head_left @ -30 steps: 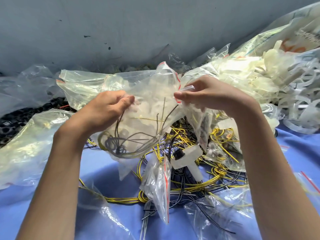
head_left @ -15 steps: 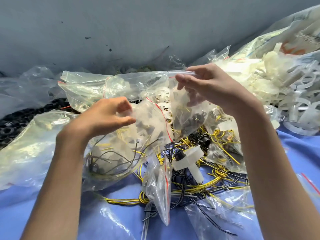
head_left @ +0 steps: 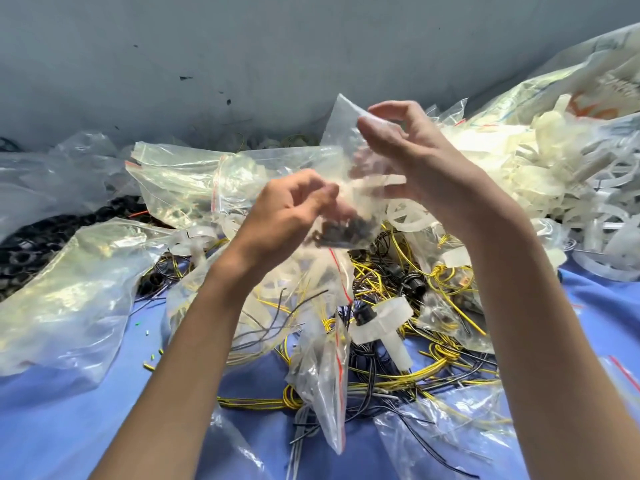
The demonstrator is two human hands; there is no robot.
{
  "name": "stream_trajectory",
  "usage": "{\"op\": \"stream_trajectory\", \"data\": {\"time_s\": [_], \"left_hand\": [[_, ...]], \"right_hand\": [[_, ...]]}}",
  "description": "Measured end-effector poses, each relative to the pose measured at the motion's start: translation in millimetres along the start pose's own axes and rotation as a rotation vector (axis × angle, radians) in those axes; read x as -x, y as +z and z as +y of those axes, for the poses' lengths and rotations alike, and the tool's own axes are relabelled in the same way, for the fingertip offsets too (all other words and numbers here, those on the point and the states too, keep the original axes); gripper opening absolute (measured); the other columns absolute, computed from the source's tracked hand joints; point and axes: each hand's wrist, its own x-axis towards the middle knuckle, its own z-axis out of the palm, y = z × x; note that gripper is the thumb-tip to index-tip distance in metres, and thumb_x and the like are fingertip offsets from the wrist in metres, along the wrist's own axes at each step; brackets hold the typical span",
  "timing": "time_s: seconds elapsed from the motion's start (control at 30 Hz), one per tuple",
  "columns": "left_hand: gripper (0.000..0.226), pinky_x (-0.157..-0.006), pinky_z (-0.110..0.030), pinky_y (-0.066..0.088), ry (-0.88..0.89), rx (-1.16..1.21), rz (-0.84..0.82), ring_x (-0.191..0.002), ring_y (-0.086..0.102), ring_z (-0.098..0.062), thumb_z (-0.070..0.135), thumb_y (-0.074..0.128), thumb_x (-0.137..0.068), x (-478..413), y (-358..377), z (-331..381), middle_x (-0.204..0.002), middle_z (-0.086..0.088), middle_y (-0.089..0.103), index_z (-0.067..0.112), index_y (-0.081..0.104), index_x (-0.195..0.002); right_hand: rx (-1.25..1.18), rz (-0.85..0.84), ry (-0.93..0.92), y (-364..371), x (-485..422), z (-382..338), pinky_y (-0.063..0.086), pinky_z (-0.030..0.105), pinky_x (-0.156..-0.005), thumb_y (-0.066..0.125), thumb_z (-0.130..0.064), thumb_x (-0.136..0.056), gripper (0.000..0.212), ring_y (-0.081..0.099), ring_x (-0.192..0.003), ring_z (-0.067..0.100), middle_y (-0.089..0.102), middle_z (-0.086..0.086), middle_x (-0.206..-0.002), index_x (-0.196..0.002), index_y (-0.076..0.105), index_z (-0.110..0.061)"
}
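I've dropped the larger clear bag of wires [head_left: 242, 306] and now hold the small clear plastic zip bag of black parts [head_left: 343, 136] above the tangle of yellow and black wires [head_left: 433, 341], the fingers of my left hand [head_left: 291, 209] and right hand [head_left: 415, 157] pinching it, likely to open it.

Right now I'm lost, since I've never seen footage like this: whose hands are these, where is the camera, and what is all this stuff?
There is no machine here. A person works with bare hands, and the one camera sits on their head, looking forward and down. The left hand and right hand both hold a clear bag with dark bits at its bottom. Below, on a blue cloth, lie tangled yellow and black wires, larger bags and, at the right, white plastic parts. The hands are slightly blurred.
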Motion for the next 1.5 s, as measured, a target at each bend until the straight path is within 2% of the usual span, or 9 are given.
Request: {"op": "stream_trajectory", "data": {"time_s": [0.13, 0.37, 0.53, 0.67, 0.83, 0.97, 1.17, 1.27, 1.5], "left_hand": [[0.019, -0.051, -0.017, 0.049, -0.057, 0.201, 0.203, -0.057, 0.068, -0.010, 0.019, 0.047, -0.100, -3, 1, 1, -0.068, 0.006, 0.073, 0.013, 0.054, -0.083], [0.012, -0.050, -0.017, 0.045, -0.170, 0.180, 0.202, -0.052, 0.061, -0.003, 0.017, 0.052, -0.097, -5, 3, 6, -0.065, 0.007, 0.069, 0.020, 0.054, -0.086], [0.040, -0.084, -0.038, 0.054, -0.094, 0.204, 0.167, -0.064, 0.071, -0.019, 0.001, 0.055, -0.092, 0, 7, 11, -0.089, -0.003, 0.068, 0.023, 0.032, -0.116], [0.037, -0.055, -0.022, 0.052, 0.044, 0.195, 0.276, -0.054, 0.069, -0.020, -0.007, 0.046, -0.092, 2, 14, 18, -0.088, -0.005, 0.061, 0.026, 0.030, -0.098], [0.033, -0.061, -0.021, 0.051, 0.026, 0.234, 0.326, -0.058, 0.070, -0.018, -0.007, 0.037, -0.096, 0, 17, 19, -0.087, -0.001, 0.065, 0.018, 0.054, -0.083], [0.034, -0.064, -0.020, 0.053, -0.038, 0.448, 0.413, -0.059, 0.069, -0.015, -0.008, 0.034, -0.097, -2, 17, 21, -0.085, 0.000, 0.067, 0.014, 0.059, -0.092], [0.028, -0.066, -0.022, 0.056, -0.131, 0.696, 0.459, -0.060, 0.067, -0.010, -0.003, 0.036, -0.099, -3, 14, 27, -0.085, 0.004, 0.068, 0.014, 0.058, -0.101], [0.025, -0.066, -0.022, 0.056, -0.126, 0.826, 0.489, -0.065, 0.066, -0.010, -0.006, 0.037, -0.097, -5, 11, 29, -0.094, -0.005, 0.064, 0.008, 0.057, -0.105], [0.047, -0.070, -0.019, 0.053, -0.093, 0.623, 0.375, -0.076, 0.069, -0.008, -0.002, 0.058, -0.089, -2, 10, 29, -0.106, 0.001, 0.061, 0.004, 0.044, -0.133]], "right_hand": [[0.120, -0.177, 0.051, -2, 5, 4, 0.059, 0.031, -0.071, 0.071, -0.041, -0.066, 0.096, 0.072, -0.082, 0.016, 0.072, -0.001, -0.097, -0.144, 0.017, -0.030], [0.112, -0.032, 0.004, 3, 3, 3, 0.047, 0.014, -0.050, 0.068, -0.005, -0.084, 0.063, 0.058, -0.050, 0.003, 0.065, -0.001, -0.061, -0.132, 0.030, -0.021], [0.068, 0.132, 0.008, -1, -3, 7, 0.040, 0.014, -0.049, 0.061, -0.002, -0.089, 0.072, 0.051, -0.048, 0.005, 0.059, -0.005, -0.052, -0.147, 0.020, -0.015], [0.097, 0.203, -0.041, 1, -4, 8, 0.037, 0.013, -0.046, 0.050, 0.004, -0.083, 0.063, 0.047, -0.043, 0.003, 0.055, -0.006, -0.048, -0.139, 0.036, -0.021], [-0.002, 0.250, -0.137, -2, -2, 3, 0.041, 0.015, -0.047, 0.046, 0.010, -0.083, 0.054, 0.051, -0.046, 0.005, 0.059, -0.004, -0.051, -0.127, 0.047, -0.020], [-0.063, 0.189, -0.210, -4, 1, 2, 0.043, 0.017, -0.053, 0.048, 0.008, -0.091, 0.061, 0.051, -0.051, 0.006, 0.058, -0.005, -0.052, -0.142, 0.036, -0.024], [0.002, 0.018, -0.180, -9, 2, 1, 0.051, 0.019, -0.069, 0.055, -0.008, -0.093, 0.026, 0.060, -0.069, 0.008, 0.066, -0.004, -0.073, -0.112, 0.063, -0.024], [0.115, -0.124, -0.138, -15, 5, 3, 0.052, 0.026, -0.085, 0.069, -0.024, -0.079, 0.038, 0.063, -0.085, 0.009, 0.066, -0.003, -0.090, -0.116, 0.061, -0.029], [0.067, -0.107, -0.283, -6, 5, 0, 0.042, 0.020, -0.075, 0.064, 0.002, -0.085, 0.041, 0.053, -0.074, 0.011, 0.056, 0.000, -0.076, -0.119, 0.060, -0.019]]}}
